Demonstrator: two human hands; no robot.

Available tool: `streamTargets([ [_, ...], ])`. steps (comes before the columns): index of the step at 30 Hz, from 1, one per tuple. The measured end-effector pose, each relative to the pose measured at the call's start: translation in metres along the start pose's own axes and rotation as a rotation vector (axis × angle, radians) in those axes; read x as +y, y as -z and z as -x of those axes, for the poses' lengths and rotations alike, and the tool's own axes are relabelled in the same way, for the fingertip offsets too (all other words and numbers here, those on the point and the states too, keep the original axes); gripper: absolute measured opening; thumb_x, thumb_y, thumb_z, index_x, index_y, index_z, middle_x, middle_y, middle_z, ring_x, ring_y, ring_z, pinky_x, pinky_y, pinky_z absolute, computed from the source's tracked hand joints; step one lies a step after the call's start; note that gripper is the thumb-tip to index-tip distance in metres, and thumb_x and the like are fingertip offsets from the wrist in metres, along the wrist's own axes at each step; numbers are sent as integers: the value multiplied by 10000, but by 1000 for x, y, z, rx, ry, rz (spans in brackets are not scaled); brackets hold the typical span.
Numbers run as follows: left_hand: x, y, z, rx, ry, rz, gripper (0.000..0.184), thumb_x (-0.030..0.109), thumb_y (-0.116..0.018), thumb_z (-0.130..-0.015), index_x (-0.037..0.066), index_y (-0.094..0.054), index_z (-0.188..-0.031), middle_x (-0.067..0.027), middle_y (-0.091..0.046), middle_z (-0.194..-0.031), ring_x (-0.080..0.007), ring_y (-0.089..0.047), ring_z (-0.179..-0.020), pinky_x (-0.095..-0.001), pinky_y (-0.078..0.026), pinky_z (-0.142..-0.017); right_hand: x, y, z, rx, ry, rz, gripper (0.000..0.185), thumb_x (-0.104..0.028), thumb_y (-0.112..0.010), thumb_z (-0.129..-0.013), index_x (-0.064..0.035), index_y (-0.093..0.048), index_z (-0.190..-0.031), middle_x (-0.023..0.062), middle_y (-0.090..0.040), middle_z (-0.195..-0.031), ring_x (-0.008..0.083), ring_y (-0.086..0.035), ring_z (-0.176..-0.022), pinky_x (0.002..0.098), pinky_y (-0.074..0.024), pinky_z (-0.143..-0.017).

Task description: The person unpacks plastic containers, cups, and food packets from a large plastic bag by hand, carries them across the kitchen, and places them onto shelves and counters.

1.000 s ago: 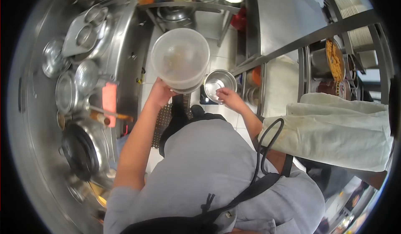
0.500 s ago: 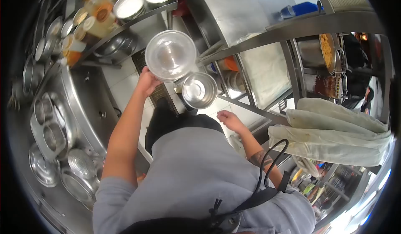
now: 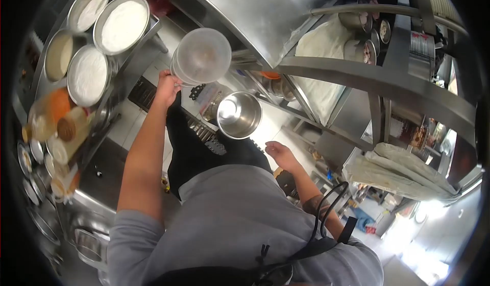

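My left hand [image 3: 167,88] is closed on the rim of a round, translucent plastic container [image 3: 204,56], held out ahead of my body. Its open or covered top cannot be made out. Beside and below it hangs a shiny metal pot [image 3: 240,115], its inside facing up and bare. Near the pot's lower right side, my right hand [image 3: 282,156] has its fingers curled together. The pot keeps its place by this hand as I move, so the hand appears to hold it, though the handle itself does not show.
Metal pans of white contents [image 3: 122,25] and capped bottles [image 3: 74,125] crowd the left counter. A steel worktable [image 3: 255,15] edges the right, with shelves below and a cloth-covered tray [image 3: 326,56]. Pale cloths [image 3: 403,171] hang farther right. The tiled floor [image 3: 135,127] shows between.
My body has moved on and turned; the left counter's pans look nearer and the sink has slid down and back. The container and pot have travelled along with me.
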State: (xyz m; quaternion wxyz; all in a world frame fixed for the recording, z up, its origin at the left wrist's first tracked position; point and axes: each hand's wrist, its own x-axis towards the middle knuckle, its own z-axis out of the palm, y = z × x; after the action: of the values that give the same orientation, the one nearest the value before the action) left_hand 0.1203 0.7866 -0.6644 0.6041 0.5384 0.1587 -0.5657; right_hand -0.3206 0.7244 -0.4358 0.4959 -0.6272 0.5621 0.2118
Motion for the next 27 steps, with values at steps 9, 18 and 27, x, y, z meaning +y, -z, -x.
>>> streamTargets([
  [9, 18, -28, -82, 1, 97, -194, 578, -72, -584, -672, 125, -387, -1179, -91, -461, -1115, -226, -490, -998, -426, -438, -799, -15, -42, -8, -112, -156, -228, 310, -203, -635, -980, -51, -633, -1250, 60, -696, -1073, 148, -649, -993, 290, -522, -866],
  [18, 39, -110, -126, -142, 97, -237, 590, -68, -586, -702, 89, -367, -1226, -120, -477, -1174, -236, -539, -1032, -474, -446, -984, -24, -24, -19, -56, -279, -181, 416, -316, -653, -951, -75, -624, -1290, 125, -704, -1133, 228, -699, -1029, 330, -543, -873],
  [27, 17, -178, -168, -159, 124, -229, 509, -70, -614, -795, 48, -463, -1266, -108, -553, -1157, -238, -568, -1012, -472, -492, -937, -3, -8, -38, 1, -238, -245, 382, -299, -673, -942, -53, -650, -1233, 145, -704, -1092, 244, -698, -1012, 336, -532, -874],
])
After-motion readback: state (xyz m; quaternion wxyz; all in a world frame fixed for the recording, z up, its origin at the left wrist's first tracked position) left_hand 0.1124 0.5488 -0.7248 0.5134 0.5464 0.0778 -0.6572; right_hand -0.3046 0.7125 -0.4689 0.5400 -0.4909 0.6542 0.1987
